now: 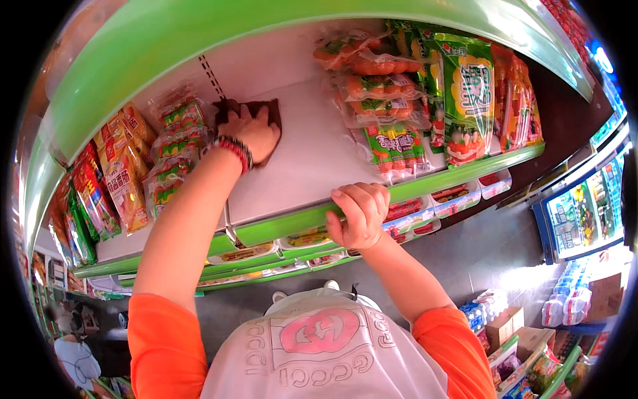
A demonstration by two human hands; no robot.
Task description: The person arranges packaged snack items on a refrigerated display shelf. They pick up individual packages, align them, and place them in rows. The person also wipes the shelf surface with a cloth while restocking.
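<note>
My left hand (251,132), with beaded bracelets at the wrist, presses flat on a dark brown cloth (275,112) at the back of a white shelf (309,144). My right hand (361,214) is curled over the green front edge (294,221) of that shelf. Left of my left arm stand clear packs of sausages (172,164) and yellow sausage bags (122,172). To the right, clear packs of red sausages (384,87) are piled beside a large green snack bag (468,99).
Lower shelves hold white bins (456,199) of packaged goods. A blue-framed display freezer (580,204) stands at right, near shrink-wrapped bottles (568,294) and cardboard boxes (504,326). Another person (77,361) is at the lower left. A green shelf edge (259,20) arches overhead.
</note>
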